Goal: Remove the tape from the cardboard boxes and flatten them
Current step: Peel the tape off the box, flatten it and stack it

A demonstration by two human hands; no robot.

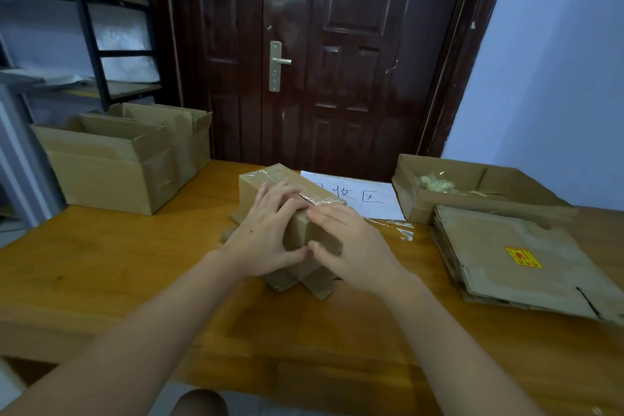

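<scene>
Box [266,186] runs lengthwise away leftward, both hands' [266,233] [351,246] grip clamped on it.

White paper sheet [358,199] handwritten "收区", yellow-red sticker [523,257] illegible
</scene>
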